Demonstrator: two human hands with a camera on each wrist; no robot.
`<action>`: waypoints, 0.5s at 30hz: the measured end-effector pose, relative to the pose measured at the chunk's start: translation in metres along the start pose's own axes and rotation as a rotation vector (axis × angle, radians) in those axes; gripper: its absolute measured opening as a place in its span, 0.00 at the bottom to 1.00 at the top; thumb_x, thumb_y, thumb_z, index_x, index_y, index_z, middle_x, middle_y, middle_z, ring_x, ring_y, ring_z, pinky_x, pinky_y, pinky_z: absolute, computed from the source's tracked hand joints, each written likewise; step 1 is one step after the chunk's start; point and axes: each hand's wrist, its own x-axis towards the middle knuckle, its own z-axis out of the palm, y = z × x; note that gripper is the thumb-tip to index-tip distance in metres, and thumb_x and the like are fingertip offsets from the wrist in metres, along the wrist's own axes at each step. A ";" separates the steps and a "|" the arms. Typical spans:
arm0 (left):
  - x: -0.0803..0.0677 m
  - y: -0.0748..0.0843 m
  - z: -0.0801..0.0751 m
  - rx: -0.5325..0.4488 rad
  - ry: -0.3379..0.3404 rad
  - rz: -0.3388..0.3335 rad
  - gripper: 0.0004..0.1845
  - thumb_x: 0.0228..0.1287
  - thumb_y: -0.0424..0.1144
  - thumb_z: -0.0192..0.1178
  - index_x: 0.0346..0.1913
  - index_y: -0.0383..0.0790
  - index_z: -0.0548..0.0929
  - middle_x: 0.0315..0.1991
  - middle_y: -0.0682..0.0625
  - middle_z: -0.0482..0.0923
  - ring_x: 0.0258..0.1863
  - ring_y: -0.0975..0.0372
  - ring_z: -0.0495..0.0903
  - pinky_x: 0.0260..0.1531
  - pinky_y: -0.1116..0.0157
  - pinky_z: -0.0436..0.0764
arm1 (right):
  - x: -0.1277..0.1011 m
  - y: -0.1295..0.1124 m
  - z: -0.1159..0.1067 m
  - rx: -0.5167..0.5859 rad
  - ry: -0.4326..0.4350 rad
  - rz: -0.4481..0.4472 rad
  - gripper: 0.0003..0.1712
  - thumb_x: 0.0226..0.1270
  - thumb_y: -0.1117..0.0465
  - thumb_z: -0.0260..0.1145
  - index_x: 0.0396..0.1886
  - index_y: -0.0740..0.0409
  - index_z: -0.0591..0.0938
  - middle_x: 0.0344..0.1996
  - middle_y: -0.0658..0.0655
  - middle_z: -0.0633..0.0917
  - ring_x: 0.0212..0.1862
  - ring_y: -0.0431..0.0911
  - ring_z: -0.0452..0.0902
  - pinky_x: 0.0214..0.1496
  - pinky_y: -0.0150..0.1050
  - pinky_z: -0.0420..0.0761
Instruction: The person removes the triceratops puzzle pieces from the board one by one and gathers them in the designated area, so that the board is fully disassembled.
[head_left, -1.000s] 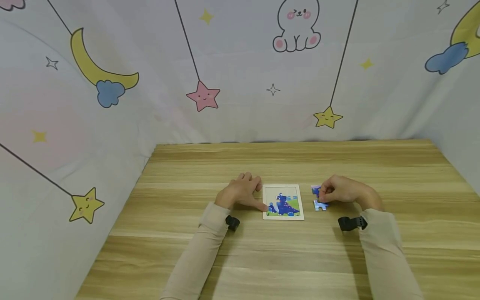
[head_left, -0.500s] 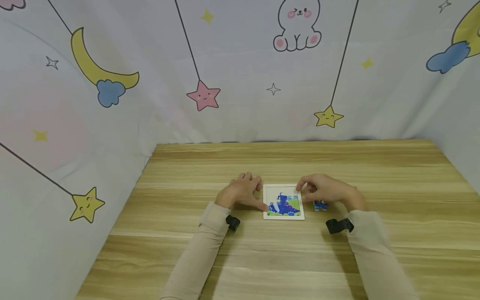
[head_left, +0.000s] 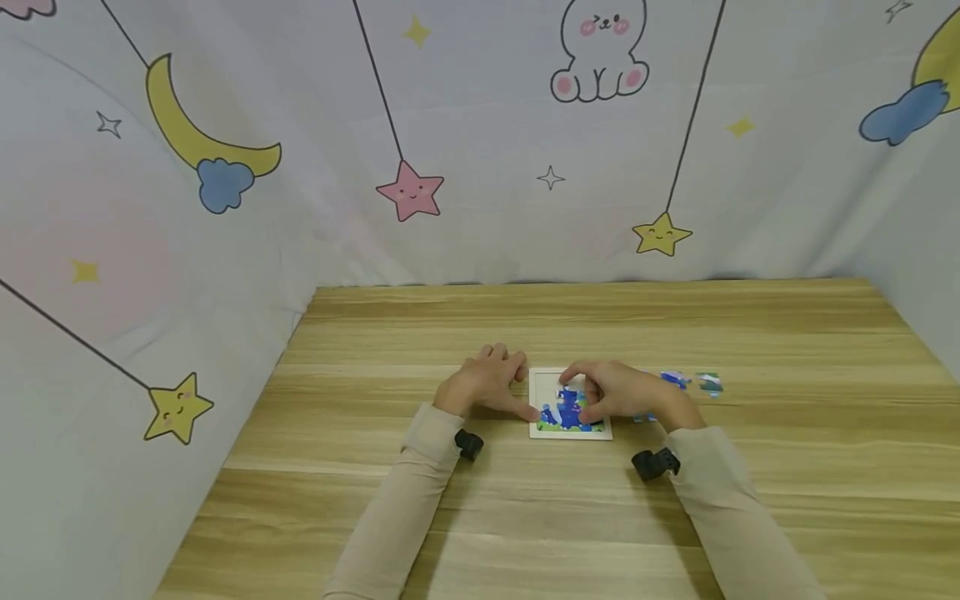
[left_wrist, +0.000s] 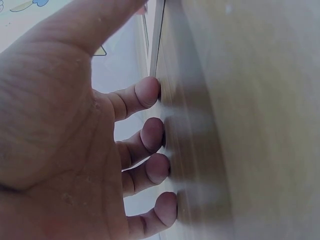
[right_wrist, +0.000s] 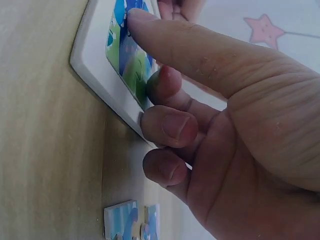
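A white-framed puzzle board (head_left: 570,434) with a blue dinosaur picture lies mid-table. My left hand (head_left: 504,385) rests beside its left edge. Its thumb touches the lower left corner and its curled fingertips (left_wrist: 150,92) stand on the wood by the board's edge (left_wrist: 159,30). My right hand (head_left: 594,397) lies over the picture, thumb and forefinger pinching a puzzle piece (right_wrist: 131,50) down into the board (right_wrist: 95,65). In the right wrist view, my right hand (right_wrist: 150,55) has its other fingers curled against the frame.
Loose puzzle pieces (head_left: 675,380) lie on the wooden table (head_left: 525,517) just right of the board, one pair seen close up (right_wrist: 127,220). Printed cloth walls (head_left: 480,167) enclose the table at the back and both sides.
My right hand moved left from the loose pieces onto the board, carrying a piece with it. The left hand stayed by the board's left edge.
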 end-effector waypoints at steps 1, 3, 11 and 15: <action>0.000 0.000 0.000 0.000 0.001 0.000 0.33 0.49 0.69 0.71 0.44 0.50 0.69 0.42 0.50 0.62 0.43 0.57 0.62 0.40 0.59 0.63 | 0.000 0.000 0.001 -0.004 0.002 0.008 0.29 0.63 0.65 0.73 0.61 0.64 0.73 0.22 0.50 0.76 0.24 0.40 0.69 0.29 0.34 0.68; 0.000 0.001 0.000 -0.002 0.003 0.001 0.33 0.49 0.69 0.71 0.44 0.50 0.69 0.42 0.50 0.62 0.43 0.57 0.62 0.40 0.59 0.63 | 0.000 0.000 0.001 -0.011 0.008 0.006 0.27 0.63 0.65 0.73 0.59 0.63 0.73 0.22 0.50 0.76 0.23 0.40 0.68 0.29 0.34 0.68; 0.000 0.002 0.000 0.001 -0.002 -0.007 0.33 0.49 0.69 0.71 0.45 0.50 0.69 0.42 0.50 0.62 0.44 0.56 0.62 0.41 0.58 0.63 | 0.001 0.002 0.002 0.017 0.005 0.011 0.27 0.64 0.66 0.72 0.58 0.61 0.69 0.23 0.50 0.73 0.24 0.41 0.65 0.29 0.34 0.66; -0.001 0.002 0.000 0.002 -0.007 -0.008 0.33 0.50 0.68 0.71 0.45 0.50 0.69 0.43 0.50 0.62 0.44 0.56 0.62 0.41 0.58 0.63 | 0.001 0.002 0.003 0.011 0.000 0.018 0.29 0.64 0.65 0.72 0.60 0.61 0.69 0.23 0.50 0.73 0.24 0.41 0.66 0.29 0.34 0.66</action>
